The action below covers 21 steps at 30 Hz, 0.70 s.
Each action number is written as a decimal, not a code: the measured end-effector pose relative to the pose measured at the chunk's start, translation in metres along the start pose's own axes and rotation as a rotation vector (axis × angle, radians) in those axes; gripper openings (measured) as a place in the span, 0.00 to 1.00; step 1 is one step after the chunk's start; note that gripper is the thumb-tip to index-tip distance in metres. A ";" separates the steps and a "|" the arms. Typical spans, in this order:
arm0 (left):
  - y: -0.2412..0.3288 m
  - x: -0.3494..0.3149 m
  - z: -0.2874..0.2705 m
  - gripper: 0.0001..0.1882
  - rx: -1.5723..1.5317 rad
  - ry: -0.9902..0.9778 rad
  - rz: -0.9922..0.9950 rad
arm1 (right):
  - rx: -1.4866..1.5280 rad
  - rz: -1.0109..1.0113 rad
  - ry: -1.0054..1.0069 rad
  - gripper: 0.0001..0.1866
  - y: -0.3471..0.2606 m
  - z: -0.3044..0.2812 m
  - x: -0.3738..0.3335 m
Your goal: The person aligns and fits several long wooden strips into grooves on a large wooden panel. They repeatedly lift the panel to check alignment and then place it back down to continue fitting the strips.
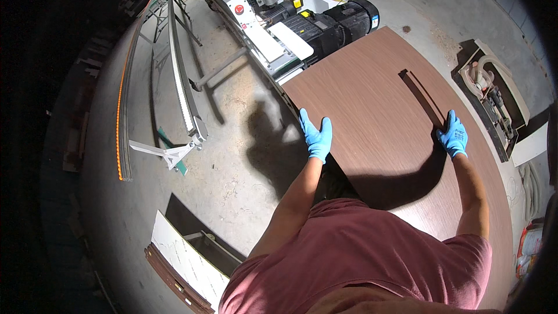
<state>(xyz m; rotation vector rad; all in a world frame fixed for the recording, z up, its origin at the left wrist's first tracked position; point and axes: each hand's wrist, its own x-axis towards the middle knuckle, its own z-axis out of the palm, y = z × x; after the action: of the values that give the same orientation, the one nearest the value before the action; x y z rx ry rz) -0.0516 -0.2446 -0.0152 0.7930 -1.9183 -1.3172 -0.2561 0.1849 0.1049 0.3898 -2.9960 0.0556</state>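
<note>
A large brown wood-grain panel [360, 81] lies flat in front of me and reaches along my right side. My left hand [317, 138], in a blue glove, rests at the panel's left edge with fingers stretched forward and thumb spread apart. Over the panel's right part is my right hand [454, 136], also gloved in blue. Its fingers are closed at the near end of a narrow brown strip [426, 96], which points away from me and to the left. A dark band lies along the strip. The undersides of both hands are hidden.
Beyond the panel stands a machine with black motors [334, 26] and a red-button control panel [239, 10]. Long rails [181, 75] on a stand extend at left. White and brown boards [180, 256] are at lower left. A tool in a box [491, 96] sits at right.
</note>
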 end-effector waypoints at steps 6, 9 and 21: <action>0.002 0.000 0.001 0.53 -0.022 -0.012 -0.013 | -0.002 0.017 0.000 0.44 0.002 0.002 0.000; 0.001 0.001 0.002 0.53 -0.017 -0.015 -0.014 | -0.009 0.013 0.008 0.44 0.003 0.003 0.000; 0.000 0.000 0.001 0.53 -0.016 -0.004 0.014 | -0.011 0.010 -0.014 0.43 0.000 0.000 0.000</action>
<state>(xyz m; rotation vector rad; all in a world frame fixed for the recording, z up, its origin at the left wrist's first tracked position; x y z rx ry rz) -0.0521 -0.2443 -0.0151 0.7686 -1.9114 -1.3251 -0.2562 0.1848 0.1054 0.3754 -3.0109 0.0373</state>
